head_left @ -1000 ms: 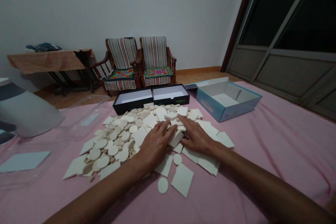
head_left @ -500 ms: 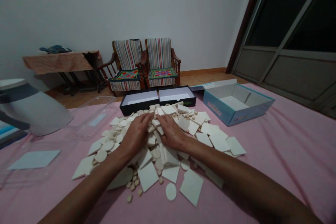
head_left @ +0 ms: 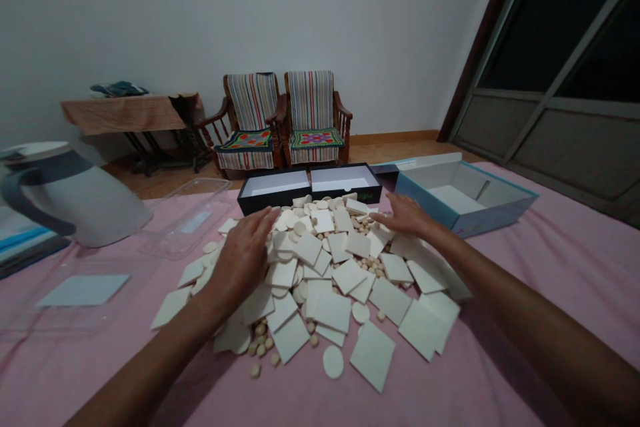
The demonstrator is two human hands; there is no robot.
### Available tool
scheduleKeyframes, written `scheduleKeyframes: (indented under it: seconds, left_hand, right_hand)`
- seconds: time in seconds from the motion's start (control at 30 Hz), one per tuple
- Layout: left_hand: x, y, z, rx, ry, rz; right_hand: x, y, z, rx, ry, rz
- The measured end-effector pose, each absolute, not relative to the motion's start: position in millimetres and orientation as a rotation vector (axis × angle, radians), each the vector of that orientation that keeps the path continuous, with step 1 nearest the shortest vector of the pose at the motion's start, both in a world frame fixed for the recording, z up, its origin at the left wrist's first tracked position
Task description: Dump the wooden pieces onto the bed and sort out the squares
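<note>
Probably each of the white pieces (head_left: 333, 312) is light and stiff, thin squares and discs that look like bare wood or card (which of the two, I can't tell). They lie heaped on the pink cloth (head_left: 565, 293), just short of its far edge, where the black trays (head_left: 253, 205) stand, with the blue box (head_left: 495, 219) toward the far right corner.

The left hand (head_left: 244, 255) lies over the left flank of the heap, fingers long and close together, with no piece visibly gripped; its palm is hidden. The right hand (head_left: 406, 215) is at the heap's far right, near the blue box, fingers spread loose and nothing seen between them; whether its tips touch a piece I can't tell.

Matte faces should slide without much slipperiness, so a stack would likely fan out unless pinched by two opposite edges. Thin corners might chip if bent. The loose disc (head_left: 333, 361) calls for fingertips at its rim; the small chips (head_left: 261, 349) look easier to scoop with a cupped palm than to pinch singly
</note>
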State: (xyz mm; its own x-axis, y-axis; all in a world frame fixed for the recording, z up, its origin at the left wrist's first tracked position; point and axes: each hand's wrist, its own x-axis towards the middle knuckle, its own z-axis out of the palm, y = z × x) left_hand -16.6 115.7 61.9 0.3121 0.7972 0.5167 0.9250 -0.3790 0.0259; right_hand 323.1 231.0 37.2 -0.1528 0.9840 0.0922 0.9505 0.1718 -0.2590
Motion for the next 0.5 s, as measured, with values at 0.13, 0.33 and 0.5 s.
scheduleKeyframes:
  seconds: [0.13, 0.33, 0.5]
  left_hand:
    - [28, 85, 51, -2.669, -1.199, -0.478]
    - [60, 64, 19, -2.965, -1.026, -0.222]
    - [62, 70, 14, -2.921, -1.023, -0.22]
  right_hand:
    - [337, 242, 18, -1.975, -2.215, 0.536]
    - [331, 245, 23, -1.913, -1.965, 0.953]
    - [324, 241, 31, -1.795, -1.756, 1.303]
